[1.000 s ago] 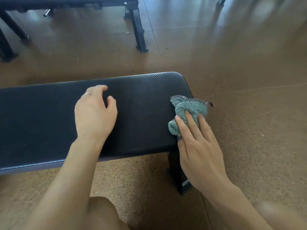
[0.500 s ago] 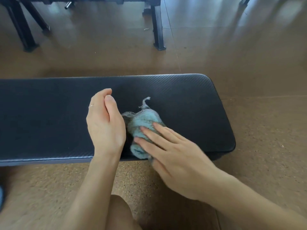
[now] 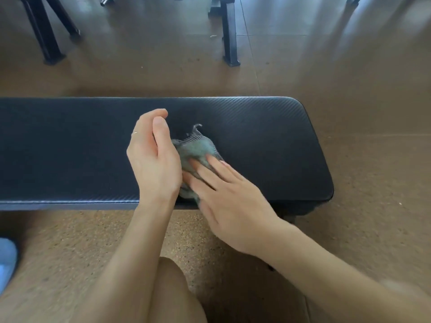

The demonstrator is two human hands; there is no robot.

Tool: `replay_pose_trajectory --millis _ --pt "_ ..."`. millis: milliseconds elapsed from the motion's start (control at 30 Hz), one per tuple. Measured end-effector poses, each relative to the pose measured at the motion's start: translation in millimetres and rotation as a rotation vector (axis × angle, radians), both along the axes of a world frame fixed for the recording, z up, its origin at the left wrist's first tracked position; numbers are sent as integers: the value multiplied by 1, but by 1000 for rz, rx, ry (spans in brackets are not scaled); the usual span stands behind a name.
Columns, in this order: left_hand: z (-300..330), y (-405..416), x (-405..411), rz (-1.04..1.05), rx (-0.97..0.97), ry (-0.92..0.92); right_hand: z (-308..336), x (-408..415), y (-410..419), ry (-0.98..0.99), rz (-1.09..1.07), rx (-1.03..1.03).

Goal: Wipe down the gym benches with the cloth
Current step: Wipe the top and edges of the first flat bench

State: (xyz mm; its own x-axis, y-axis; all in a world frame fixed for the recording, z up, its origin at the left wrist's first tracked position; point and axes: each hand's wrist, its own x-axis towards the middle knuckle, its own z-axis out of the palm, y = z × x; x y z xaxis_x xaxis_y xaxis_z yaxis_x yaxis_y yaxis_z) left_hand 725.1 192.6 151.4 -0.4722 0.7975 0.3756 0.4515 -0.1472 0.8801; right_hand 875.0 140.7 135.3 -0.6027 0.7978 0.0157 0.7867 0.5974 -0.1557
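Looking down from the head camera, I see a pale blue shape (image 3: pixel 7 259) at 8 o'clock, cut off by the frame edge on the speckled brown floor (image 3: pixel 373 206). Black frame legs (image 3: pixel 44 31) of other equipment stand at 11 o'clock, with another leg (image 3: pixel 229 36) at 12 o'clock. A black padded bench (image 3: pixel 70 150) runs across the middle, its rounded end at 3 o'clock. My left hand (image 3: pixel 152 157) rests edge-on upon the pad near centre, fingers curled loosely inward, gripping nothing; a thin ring (image 3: pixel 135 132) shows on one finger. Just beside it, touching its thumb side, lies the bunched teal cloth (image 3: pixel 194 150), on the pad toward the near edge, a mesh corner sticking up at its 12 o'clock. My right hand (image 3: pixel 229 203) lies flat over the cloth's near part, fingers (image 3: pixel 210 169) straight and slightly apart, pressing it down onto the bench; this hand is blurred.
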Motion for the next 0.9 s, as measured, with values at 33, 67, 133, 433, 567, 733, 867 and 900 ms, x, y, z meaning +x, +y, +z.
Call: replay_pose_trajectory --millis 33,67,133,433,567,733,867,900 --pt "5 -3 -3 -23 7 22 1 14 -13 -13 -25 18" --pt "8 -7 -6 -50 5 56 -1 31 -21 -38 -58 50" --pt "8 -18 -19 -92 -19 151 -3 62 -29 -70 -141 86" --pt "-32 -39 -79 154 -1 590 -9 9 -22 -21 18 140" --pt "-28 -27 -99 253 84 618 -15 -58 -2 -27 257 169" --pt "-27 -25 -103 299 102 479 -8 -66 6 -41 275 184" --pt "-29 -29 -99 277 110 472 -10 17 -5 -122 164 293" --pt "-30 -29 -99 282 115 471 -12 42 -9 -140 138 306"
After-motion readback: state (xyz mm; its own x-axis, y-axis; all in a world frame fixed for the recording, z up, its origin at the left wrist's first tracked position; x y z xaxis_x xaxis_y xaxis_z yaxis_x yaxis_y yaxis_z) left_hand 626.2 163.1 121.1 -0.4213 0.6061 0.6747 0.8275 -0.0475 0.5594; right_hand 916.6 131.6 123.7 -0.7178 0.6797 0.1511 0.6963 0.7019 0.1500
